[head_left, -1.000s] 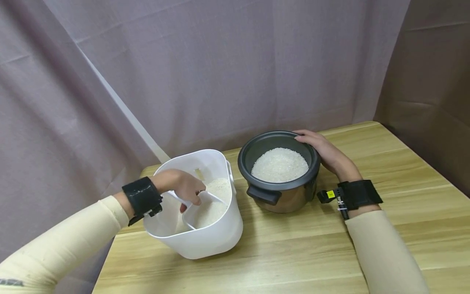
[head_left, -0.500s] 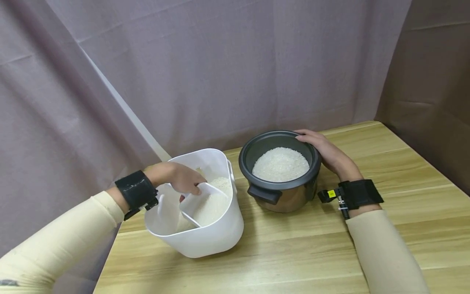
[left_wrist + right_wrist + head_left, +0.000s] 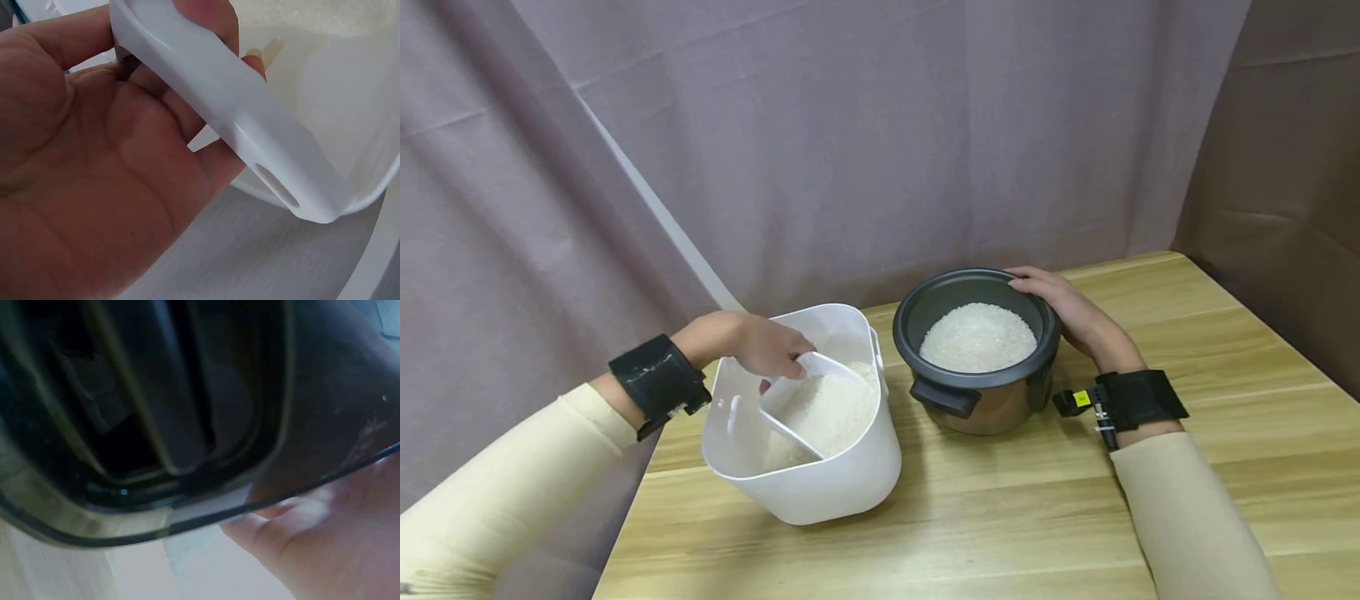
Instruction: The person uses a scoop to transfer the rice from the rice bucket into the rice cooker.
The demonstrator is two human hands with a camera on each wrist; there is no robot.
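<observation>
**Scoop loaded in the tub, pot steadied at its rim**

Your left hand [image 3: 758, 343] is curled round the handle of the white scoop [image 3: 816, 400], fingers wrapped over the top and thumb underneath; the left wrist view shows the flat handle [image 3: 231, 119] lying across your palm [image 3: 94, 187], with a slot near its free end. The scoop sits inside the white tub [image 3: 842, 487], tilted, its bowl heaped with rice [image 3: 831, 407]. The tub stands near the left edge of the table [image 3: 1000, 525] and leans a little towards you. More rice lies in the tub beneath the scoop.

Just right of the tub, close but not touching it, stands the dark pot [image 3: 977, 400], upright, with a level bed of rice [image 3: 977, 337] inside and a black side handle [image 3: 943, 397] facing you.

Your right hand [image 3: 1071, 312] rests on the pot's far right rim, fingers laid over the edge and curved along it, wrist on the table side. The right wrist view shows only the pot's dark wall [image 3: 156, 406] close up and part of your hand [image 3: 319, 544] against it. A black band [image 3: 1138, 398] wraps each wrist. A mauve curtain [image 3: 850, 125] hangs behind.
</observation>
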